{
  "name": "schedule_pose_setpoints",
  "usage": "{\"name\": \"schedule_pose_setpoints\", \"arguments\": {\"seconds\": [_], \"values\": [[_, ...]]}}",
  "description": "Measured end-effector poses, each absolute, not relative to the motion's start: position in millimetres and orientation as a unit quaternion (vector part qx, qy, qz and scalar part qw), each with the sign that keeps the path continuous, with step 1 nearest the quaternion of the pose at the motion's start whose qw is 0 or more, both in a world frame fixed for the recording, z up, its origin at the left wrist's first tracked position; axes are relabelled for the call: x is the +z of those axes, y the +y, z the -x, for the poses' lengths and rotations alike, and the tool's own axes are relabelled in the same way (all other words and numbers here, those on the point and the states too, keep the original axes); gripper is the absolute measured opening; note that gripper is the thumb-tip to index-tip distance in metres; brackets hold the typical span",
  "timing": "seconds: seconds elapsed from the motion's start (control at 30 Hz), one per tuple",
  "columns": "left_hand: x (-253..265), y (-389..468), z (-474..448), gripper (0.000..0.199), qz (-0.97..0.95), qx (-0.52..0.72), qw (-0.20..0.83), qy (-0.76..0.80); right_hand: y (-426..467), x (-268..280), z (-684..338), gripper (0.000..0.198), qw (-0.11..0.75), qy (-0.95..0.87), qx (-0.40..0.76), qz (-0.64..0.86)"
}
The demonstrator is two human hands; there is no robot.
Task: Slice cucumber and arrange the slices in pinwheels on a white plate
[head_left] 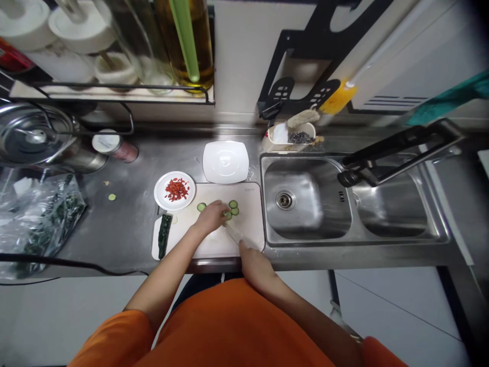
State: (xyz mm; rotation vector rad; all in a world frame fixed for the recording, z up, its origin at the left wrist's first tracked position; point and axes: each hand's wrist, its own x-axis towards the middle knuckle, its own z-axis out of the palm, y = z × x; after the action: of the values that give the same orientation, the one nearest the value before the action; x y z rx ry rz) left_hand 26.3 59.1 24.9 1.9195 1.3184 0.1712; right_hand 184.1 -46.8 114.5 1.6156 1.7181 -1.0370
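Observation:
My left hand (211,217) is over the middle of the white cutting board (206,244), its fingers pinched together at a cucumber slice (227,215). My right hand (258,266) is closed around the handle of a knife (231,233), whose blade points up and left toward the left fingertips. Two more round cucumber pieces (234,207) lie just right of the left fingers. Another cucumber slice (201,207) rests left of that hand. A dark green length of cucumber (164,236) lies along the board's left side.
A white plate of red berries (176,190) overlaps the board's upper left corner. Behind the board stands a square white dish (225,162). To the right is a double sink (309,199) with a black faucet (382,153). A plastic bag of greens (46,224) lies far left.

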Motion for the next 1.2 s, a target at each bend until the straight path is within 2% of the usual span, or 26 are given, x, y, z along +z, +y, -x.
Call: {"name": "schedule_pose_setpoints", "arguments": {"seconds": [0.27, 0.57, 0.9, 1.03, 1.2], "values": [[29, 62, -30, 0.01, -0.755, 0.045, 0.388, 0.527, -48, 111, -185, 0.046, 0.276, 0.632, -0.401, -0.603], [29, 47, -8, 0.008, -0.685, 0.119, 0.39, 0.604, -46, 114, -187, 0.047, 0.271, 0.633, -0.402, -0.604], [14, 10, 0, 0.015, -0.677, 0.185, 0.28, 0.655, -47, 108, -194, 0.045, 0.257, 0.642, -0.406, -0.598], [6, -5, -4, 0.025, -0.673, 0.204, 0.253, 0.665, -45, 108, -193, 0.043, 0.246, 0.651, -0.387, -0.605], [2, -10, -7, 0.025, -0.661, 0.227, 0.249, 0.67, -38, 106, -183, 0.04, 0.247, 0.66, -0.371, -0.605]]}}
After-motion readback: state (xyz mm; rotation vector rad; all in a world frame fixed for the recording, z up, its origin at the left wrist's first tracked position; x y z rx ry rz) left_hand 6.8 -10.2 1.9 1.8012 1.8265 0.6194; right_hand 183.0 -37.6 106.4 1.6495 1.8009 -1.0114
